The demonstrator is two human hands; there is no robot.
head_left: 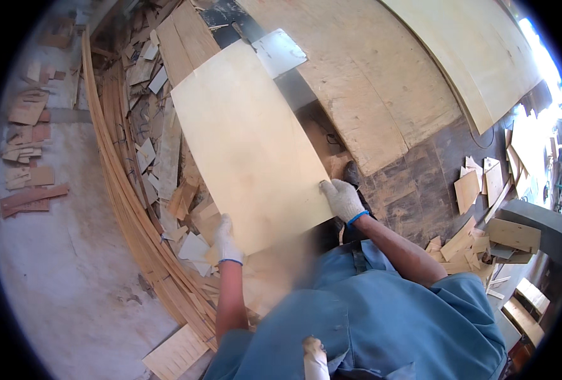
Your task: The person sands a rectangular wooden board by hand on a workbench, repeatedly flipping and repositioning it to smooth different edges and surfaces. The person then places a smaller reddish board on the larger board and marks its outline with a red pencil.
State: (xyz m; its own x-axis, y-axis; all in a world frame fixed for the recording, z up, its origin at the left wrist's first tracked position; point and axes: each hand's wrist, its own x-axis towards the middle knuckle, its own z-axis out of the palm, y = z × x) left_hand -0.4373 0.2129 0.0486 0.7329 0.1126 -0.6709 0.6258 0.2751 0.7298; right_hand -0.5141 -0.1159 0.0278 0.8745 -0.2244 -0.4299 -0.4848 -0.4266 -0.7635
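Pale rectangular plywood sheet (252, 142): in front of us, between both hands. Left side, long thin brown wooden strips (113, 161). Our white-knit-gloved left hand (225, 239) pinches the near-left edge, underside fingers hidden; our white-knit-gloved right hand (344, 199) pinches the near-right edge, thumb on top. We'd hold both grips level, limiting twist. Farther right, large tan plywood boards (363, 82).

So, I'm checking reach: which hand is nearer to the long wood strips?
Left. The left hand holds the board near its lower left corner, a little right of the strips; the right hand holds the right edge, farther from them.
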